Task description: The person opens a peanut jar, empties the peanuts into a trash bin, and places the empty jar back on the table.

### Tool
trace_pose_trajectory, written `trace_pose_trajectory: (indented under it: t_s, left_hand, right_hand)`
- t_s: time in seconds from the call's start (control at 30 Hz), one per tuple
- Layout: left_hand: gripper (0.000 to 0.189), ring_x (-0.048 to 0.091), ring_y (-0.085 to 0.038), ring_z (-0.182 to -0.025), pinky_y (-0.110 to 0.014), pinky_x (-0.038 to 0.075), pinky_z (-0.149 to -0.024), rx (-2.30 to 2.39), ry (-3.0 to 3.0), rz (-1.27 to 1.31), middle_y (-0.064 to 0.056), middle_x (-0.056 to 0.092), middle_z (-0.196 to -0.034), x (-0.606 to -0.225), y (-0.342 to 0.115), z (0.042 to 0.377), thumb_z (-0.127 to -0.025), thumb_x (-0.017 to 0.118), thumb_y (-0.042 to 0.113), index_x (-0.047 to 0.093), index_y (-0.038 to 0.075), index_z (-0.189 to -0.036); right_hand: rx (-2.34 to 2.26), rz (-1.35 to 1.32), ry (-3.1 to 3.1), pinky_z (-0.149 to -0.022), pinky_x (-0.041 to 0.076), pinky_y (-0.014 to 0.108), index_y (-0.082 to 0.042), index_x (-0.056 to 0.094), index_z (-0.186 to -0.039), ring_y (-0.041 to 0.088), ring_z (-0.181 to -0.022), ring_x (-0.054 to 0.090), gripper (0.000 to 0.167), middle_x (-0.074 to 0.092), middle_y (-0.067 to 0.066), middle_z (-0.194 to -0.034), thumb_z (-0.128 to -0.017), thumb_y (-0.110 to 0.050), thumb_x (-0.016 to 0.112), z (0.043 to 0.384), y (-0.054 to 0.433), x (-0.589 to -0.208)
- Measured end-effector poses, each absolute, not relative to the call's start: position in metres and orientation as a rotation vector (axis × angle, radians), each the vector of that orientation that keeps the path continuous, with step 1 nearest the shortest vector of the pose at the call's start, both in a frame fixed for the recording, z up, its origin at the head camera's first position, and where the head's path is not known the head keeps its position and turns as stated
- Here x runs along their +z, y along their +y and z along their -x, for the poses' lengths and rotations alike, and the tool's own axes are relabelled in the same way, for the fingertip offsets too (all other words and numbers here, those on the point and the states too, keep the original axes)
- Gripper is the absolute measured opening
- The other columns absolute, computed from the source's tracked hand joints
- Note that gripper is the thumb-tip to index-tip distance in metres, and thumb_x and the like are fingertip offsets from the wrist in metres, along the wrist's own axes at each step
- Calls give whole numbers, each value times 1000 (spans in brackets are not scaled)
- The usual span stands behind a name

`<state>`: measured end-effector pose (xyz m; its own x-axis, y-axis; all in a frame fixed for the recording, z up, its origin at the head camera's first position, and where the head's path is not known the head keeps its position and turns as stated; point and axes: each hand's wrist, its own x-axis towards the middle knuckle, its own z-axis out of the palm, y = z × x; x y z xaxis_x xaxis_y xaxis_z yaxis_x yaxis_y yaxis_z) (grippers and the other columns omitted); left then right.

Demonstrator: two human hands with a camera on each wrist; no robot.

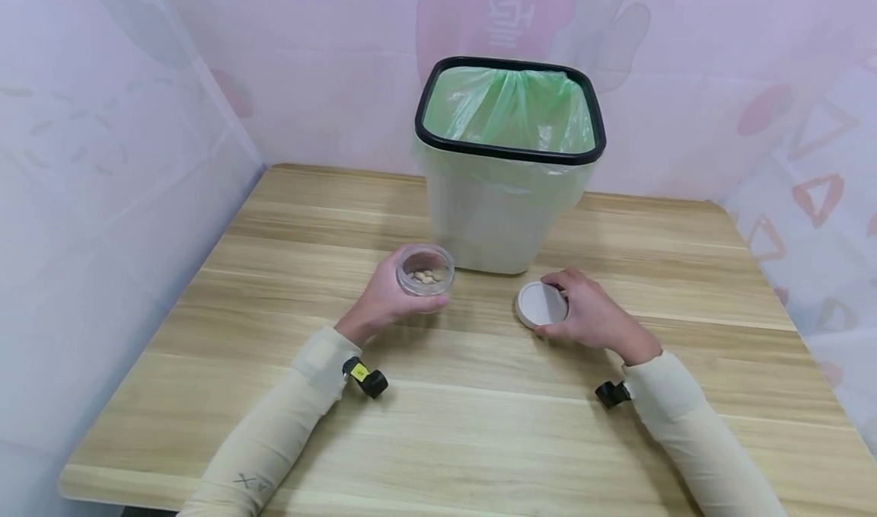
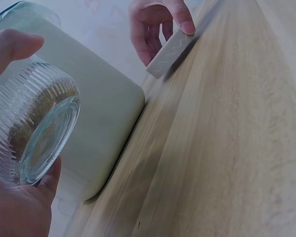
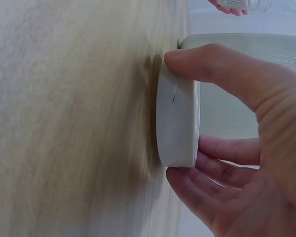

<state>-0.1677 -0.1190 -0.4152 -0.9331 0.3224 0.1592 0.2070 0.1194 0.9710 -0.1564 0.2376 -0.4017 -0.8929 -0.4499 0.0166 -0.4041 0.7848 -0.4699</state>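
My left hand (image 1: 384, 296) holds a clear glass jar (image 1: 406, 281), lifted above the table with its open mouth facing up. Several small beige pieces (image 1: 426, 276) lie at its bottom. In the left wrist view the ribbed wall of the jar (image 2: 44, 106) shows, with the thumb on one side and the fingers around the other. To the right, my right hand (image 1: 592, 311) pinches a round white lid (image 1: 541, 304) by its edge. The right wrist view has the lid (image 3: 177, 123) between thumb and fingertips, close over the wood.
Behind both hands stands a pale bin (image 1: 486, 220) with a black rim (image 1: 510, 151) and a green plastic liner (image 1: 514, 110). The wooden table (image 1: 466, 426) reaches back to a printed curtain (image 1: 329, 83), with more curtain along both sides.
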Motion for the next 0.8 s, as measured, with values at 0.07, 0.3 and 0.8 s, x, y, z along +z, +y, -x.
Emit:
trace_pose_trajectory:
  t_s: [0.07,0.3,0.8]
  left_hand:
    - [75,64,-23,-123,-42,50,-113,1952,2291,-535,-3,69,-132,-415,-121,168,-72,97,14,61,20,-138]
    - [76,64,-24,-123,-41,49,-113,1962,2312,-532,-5,70,-133,-412,-130,169,-72,97,12,61,16,-139]
    - [70,62,-22,-122,-34,49,-110,1925,2420,-527,-6,69,-131,-400,-150,176,-74,96,12,62,15,-135]
  right_hand:
    - [-717,691,2875,-94,57,53,6,59,-138,37,-114,64,82,63,21,-127,-74,-31,94,156,237,-402]
    - [-690,693,2877,-96,57,53,6,59,-138,36,-114,64,82,64,21,-127,-75,-34,94,157,235,-403]
    - [-640,703,2877,-93,58,54,8,57,-138,38,-112,63,83,62,26,-131,-76,-34,93,157,229,-402]
